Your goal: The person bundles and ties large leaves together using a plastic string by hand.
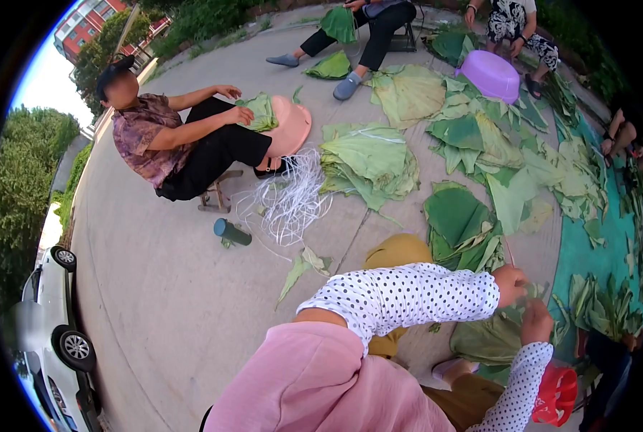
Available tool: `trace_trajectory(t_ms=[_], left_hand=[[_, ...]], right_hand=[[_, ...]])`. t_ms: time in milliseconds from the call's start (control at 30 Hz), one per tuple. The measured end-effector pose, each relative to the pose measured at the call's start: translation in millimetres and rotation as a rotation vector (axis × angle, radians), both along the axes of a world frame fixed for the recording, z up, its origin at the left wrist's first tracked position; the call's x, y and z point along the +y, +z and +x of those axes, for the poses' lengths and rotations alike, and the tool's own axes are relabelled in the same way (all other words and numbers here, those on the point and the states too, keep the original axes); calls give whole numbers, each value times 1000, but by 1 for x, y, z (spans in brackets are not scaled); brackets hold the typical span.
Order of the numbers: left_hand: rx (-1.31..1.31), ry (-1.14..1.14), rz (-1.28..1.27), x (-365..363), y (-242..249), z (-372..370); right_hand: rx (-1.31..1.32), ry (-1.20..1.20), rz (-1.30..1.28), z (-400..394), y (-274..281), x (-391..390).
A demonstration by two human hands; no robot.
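My left hand [510, 285], at the end of a white polka-dot sleeve, is closed with its fingers pinched together. Just below it, my right hand [536, 322] is closed too. Between them is a small, blurred grey-green piece of leaf [535, 291], which both hands seem to grip. Under the hands, a broad green leaf [485, 341] lies over my lap and the ground. Close to my left hand rests a stack of folded dark green leaves [456, 219]. What lies inside my fists is hidden.
A seated person [164, 137] handles leaves by a pink basin [290, 124]. White strings [290, 198], a dark green bottle [232, 232] and a tied leaf stack [370, 162] lie ahead. Other people sit around a purple basin [488, 75]. A red bag [554, 394] is at lower right.
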State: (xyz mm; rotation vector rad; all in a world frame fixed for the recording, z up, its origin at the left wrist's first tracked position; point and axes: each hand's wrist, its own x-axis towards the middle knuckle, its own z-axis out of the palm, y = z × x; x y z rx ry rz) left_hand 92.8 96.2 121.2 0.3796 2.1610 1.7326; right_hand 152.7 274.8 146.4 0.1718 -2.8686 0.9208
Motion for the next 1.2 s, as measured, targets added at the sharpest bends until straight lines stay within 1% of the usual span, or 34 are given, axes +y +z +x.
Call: trace_trajectory(t_ms=[33, 100, 133, 167, 233, 267, 300, 333, 367, 400, 467, 500, 567, 633, 733, 867, 900, 933, 967, 1000, 1033, 1067, 1100, 1133, 1167, 1200], left_hand=[[-1, 0, 0, 2, 1, 3], [-18, -126, -15, 3, 10, 9], [-83, -212, 27, 4, 12, 10], [-84, -213, 27, 7, 8, 13], [58, -107, 40, 16, -1, 18], [56, -107, 40, 13, 3, 16], [-6, -167, 82, 10, 7, 10], [-67, -228, 124, 6, 13, 6], [-68, -228, 123, 3, 18, 5], [-74, -213, 161, 0, 24, 5], [-82, -199, 200, 0, 25, 5], [-124, -192, 230, 1, 24, 6], [-165, -185, 259, 3, 22, 7], [-243, -214, 308, 1, 25, 7], [-229, -208, 255, -1, 29, 7], [-164, -201, 284, 2, 16, 5], [-77, -225, 157, 0, 13, -1], [7, -269, 38, 3, 12, -3], [-81, -251, 99, -1, 16, 0], [-112, -262, 145, -4, 20, 1], [-190, -243, 157, -7, 25, 2], [-281, -260, 101, -8, 30, 0], [-254, -272, 96, -11, 34, -1], [-301, -275, 156, -9, 27, 0], [-398, -284, 106, -14, 43, 0], [-331, -193, 156, -11, 35, 4]], right_hand=[[-10, 9, 21, -1, -5, 4], [-22, 17, 42, -2, -8, 5], [-41, 10, -3, -2, -8, 4], [-61, 3, -48, -2, -8, 3], [-76, -9, -53, -4, -8, 3], [-88, -20, -59, -4, -9, 4], [-88, -21, -60, -3, -11, 4], [-116, -23, -121, -3, -11, 4], [-144, -25, -182, -3, -10, 5], [-145, -27, -182, -2, -6, 1], [-41, -49, -186, 0, 5, -10], [-41, -49, -186, 1, 11, -12], [-15, 48, -124, 2, 20, -16], [-28, 48, -126, 2, 19, -17], [-16, 29, -123, 2, 9, -13], [45, -4, -113, 2, -7, -1], [41, -10, -107, -2, -10, -2], [52, 34, -71, -3, -13, 1], [51, 48, -21, 2, -14, 10], [15, 20, -39, 5, -11, 9], [-20, -23, -91, 10, -7, 7], [-23, -21, -71, 12, -7, 11], [6, -3, 0, 15, -15, 20], [6, -20, 45, 17, -21, 26], [-45, -34, 69, 18, -19, 29], [-86, -43, 65, 20, -24, 35]])
